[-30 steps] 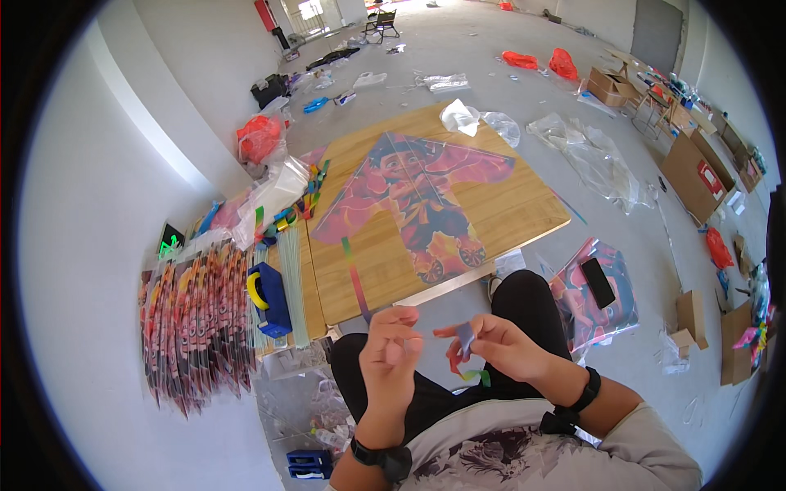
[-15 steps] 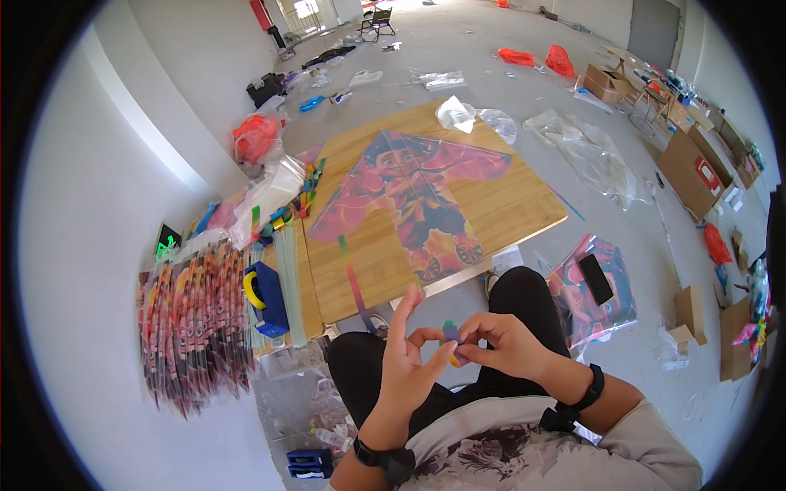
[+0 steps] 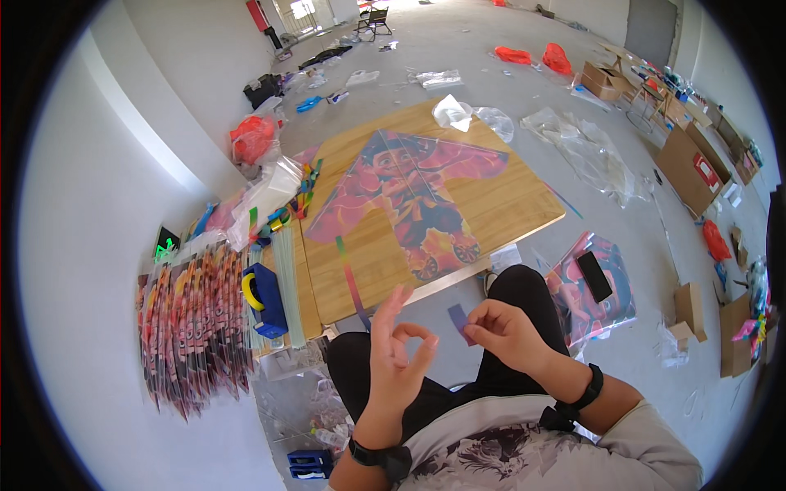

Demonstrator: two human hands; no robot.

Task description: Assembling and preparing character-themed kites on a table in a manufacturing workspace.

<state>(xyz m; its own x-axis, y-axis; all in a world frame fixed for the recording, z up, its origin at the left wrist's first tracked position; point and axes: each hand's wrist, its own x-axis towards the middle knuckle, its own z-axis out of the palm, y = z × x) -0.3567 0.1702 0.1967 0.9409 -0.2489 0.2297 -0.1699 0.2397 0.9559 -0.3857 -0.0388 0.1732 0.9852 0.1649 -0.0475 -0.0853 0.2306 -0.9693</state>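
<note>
Between the thumb and fingers of my right hand [image 3: 512, 334] is a short purple-blue ribbon [image 3: 458, 317], its free end pointing up and left. My left hand [image 3: 397, 356] is apart from it, thumb and index tips curled together in a ring, the other fingers raised. Whether anything is in that pinch is too small to tell. Ahead of both hands, a colourful kite [image 3: 422, 204] printed with a cartoon figure lies flat on the wooden table [image 3: 512, 217]. A rainbow ribbon tail [image 3: 350, 278] runs from its left side over the near edge.
Left of the table are a blue tape dispenser [image 3: 266, 299] with yellow tape, pale thin rods [image 3: 286, 274] and a stack of printed kites [image 3: 196, 315]. At right, a black phone [image 3: 594, 277] rests on printed sheets [image 3: 581, 315]. Cardboard boxes [image 3: 692, 170] and clear plastic [image 3: 585, 155] lie beyond.
My hands have drawn apart; the ribbon, earlier between both, is now in my right hand only. My left hand has shifted slightly left. The kite has stayed in place.
</note>
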